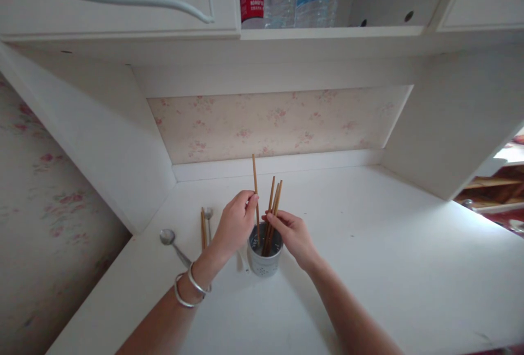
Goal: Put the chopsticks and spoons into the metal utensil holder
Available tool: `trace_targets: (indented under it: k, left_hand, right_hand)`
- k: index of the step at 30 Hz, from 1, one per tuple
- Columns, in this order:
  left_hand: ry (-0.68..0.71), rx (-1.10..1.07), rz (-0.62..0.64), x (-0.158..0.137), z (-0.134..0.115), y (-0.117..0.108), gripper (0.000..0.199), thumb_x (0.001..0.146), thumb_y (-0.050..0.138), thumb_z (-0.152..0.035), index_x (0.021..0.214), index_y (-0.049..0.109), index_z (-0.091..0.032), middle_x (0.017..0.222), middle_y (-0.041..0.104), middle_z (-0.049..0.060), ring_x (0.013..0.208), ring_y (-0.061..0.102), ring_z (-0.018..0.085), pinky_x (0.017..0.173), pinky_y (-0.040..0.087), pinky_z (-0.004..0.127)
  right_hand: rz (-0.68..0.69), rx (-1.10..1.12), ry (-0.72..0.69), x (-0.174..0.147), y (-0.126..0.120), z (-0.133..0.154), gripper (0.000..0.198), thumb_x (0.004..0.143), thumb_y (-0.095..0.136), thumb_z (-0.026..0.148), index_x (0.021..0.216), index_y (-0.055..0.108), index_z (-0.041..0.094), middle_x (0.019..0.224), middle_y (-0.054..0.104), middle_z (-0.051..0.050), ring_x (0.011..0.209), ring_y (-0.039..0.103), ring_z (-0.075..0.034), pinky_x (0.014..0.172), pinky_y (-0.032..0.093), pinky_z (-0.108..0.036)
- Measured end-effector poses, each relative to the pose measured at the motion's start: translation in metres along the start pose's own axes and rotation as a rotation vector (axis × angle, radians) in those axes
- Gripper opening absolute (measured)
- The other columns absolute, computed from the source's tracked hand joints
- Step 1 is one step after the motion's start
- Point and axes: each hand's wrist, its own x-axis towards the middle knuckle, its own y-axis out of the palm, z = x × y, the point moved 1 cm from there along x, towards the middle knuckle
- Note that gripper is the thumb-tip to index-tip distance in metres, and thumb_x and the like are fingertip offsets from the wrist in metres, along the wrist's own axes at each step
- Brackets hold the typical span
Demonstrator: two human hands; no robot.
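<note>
Chopsticks (278, 198) pinched in left hand (236, 220) and right hand (293, 235) enter the cup (265, 265).

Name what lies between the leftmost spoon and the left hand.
Chopsticks and another spoon lie on the counter between them, as the head view shows.

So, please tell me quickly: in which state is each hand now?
Left hand: closed, pinching one chopstick.
Right hand: closed on a few chopsticks standing in the gray cup.
</note>
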Motion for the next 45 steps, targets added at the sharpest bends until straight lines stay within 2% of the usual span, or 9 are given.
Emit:
trace_targets:
  k: [7, 16, 23, 32, 37, 39, 41, 45]
  left_hand:
    - [0.005, -0.041, 0.079, -0.014, 0.011, 0.014, 0.031, 0.094, 0.035, -0.036, 0.09, 0.06, -0.018, 0.084, 0.063, 0.003, 0.078, 0.057, 0.015, 0.074, 0.043, 0.028]
    - [0.037, -0.06, 0.087, -0.021, 0.018, 0.017, 0.032, 0.093, 0.037, -0.036, 0.085, 0.064, -0.019, 0.085, 0.059, 0.003, 0.082, 0.056, 0.015, 0.077, 0.043, 0.028]
    - [0.019, -0.063, 0.103, -0.024, 0.023, 0.018, 0.03, 0.092, 0.041, -0.036, 0.098, 0.064, -0.019, 0.091, 0.061, 0.005, 0.082, 0.057, 0.015, 0.075, 0.045, 0.028]
    - [-0.01, -0.175, 0.119, -0.025, 0.025, 0.022, 0.031, 0.091, 0.044, -0.036, 0.103, 0.065, -0.018, 0.094, 0.061, 0.006, 0.081, 0.058, 0.015, 0.076, 0.048, 0.028]
    - [-0.109, -0.296, 0.15, -0.029, 0.03, 0.022, 0.035, 0.089, 0.047, -0.041, 0.109, 0.063, -0.017, 0.1, 0.06, 0.007, 0.084, 0.058, 0.015, 0.079, 0.049, 0.03]
    - [-0.185, -0.378, 0.165, -0.036, 0.03, 0.02, 0.039, 0.087, 0.049, -0.044, 0.116, 0.059, -0.018, 0.108, 0.059, 0.008, 0.09, 0.059, 0.017, 0.08, 0.049, 0.031]
    - [-0.243, -0.47, 0.199, -0.047, 0.03, 0.018, 0.045, 0.086, 0.052, -0.044, 0.124, 0.053, -0.02, 0.12, 0.055, 0.01, 0.104, 0.056, 0.02, 0.088, 0.047, 0.033]
    - [-0.269, -0.726, 0.307, -0.072, 0.034, 0.022, 0.069, 0.081, 0.062, -0.04, 0.141, 0.031, -0.023, 0.146, 0.035, 0.012, 0.131, 0.038, 0.024, 0.108, 0.033, 0.039]
  right_hand:
    - [0.02, -0.067, -0.034, 0.0, -0.002, 0.001, 0.039, 0.078, 0.06, 0.052, 0.088, 0.072, 0.017, 0.083, 0.069, -0.004, 0.077, 0.059, -0.019, 0.07, 0.044, -0.028]
    - [0.063, -0.126, -0.059, -0.003, 0.001, 0.005, 0.041, 0.08, 0.055, 0.054, 0.085, 0.071, 0.017, 0.077, 0.065, -0.001, 0.074, 0.055, -0.016, 0.067, 0.041, -0.026]
    - [0.136, -0.165, -0.064, -0.004, 0.001, 0.002, 0.043, 0.084, 0.049, 0.054, 0.089, 0.072, 0.017, 0.078, 0.065, 0.0, 0.074, 0.055, -0.016, 0.068, 0.042, -0.026]
    - [0.136, -0.142, -0.039, -0.002, -0.001, -0.001, 0.045, 0.083, 0.051, 0.056, 0.092, 0.072, 0.018, 0.081, 0.068, -0.001, 0.08, 0.057, -0.019, 0.073, 0.044, -0.029]
    - [0.162, -0.108, -0.032, -0.003, 0.001, 0.001, 0.043, 0.083, 0.052, 0.054, 0.099, 0.071, 0.019, 0.085, 0.068, -0.001, 0.082, 0.058, -0.019, 0.076, 0.043, -0.03]
    - [0.164, -0.107, -0.008, -0.004, 0.001, 0.001, 0.043, 0.082, 0.053, 0.055, 0.096, 0.071, 0.018, 0.084, 0.068, -0.002, 0.081, 0.058, -0.019, 0.075, 0.043, -0.03]
    - [0.162, -0.113, 0.014, -0.004, 0.0, 0.002, 0.043, 0.082, 0.054, 0.056, 0.091, 0.071, 0.018, 0.082, 0.068, -0.002, 0.08, 0.058, -0.019, 0.074, 0.043, -0.03]
    - [0.125, -0.122, 0.035, -0.006, 0.0, 0.005, 0.047, 0.081, 0.053, 0.059, 0.092, 0.072, 0.017, 0.083, 0.069, -0.003, 0.084, 0.06, -0.021, 0.079, 0.044, -0.032]
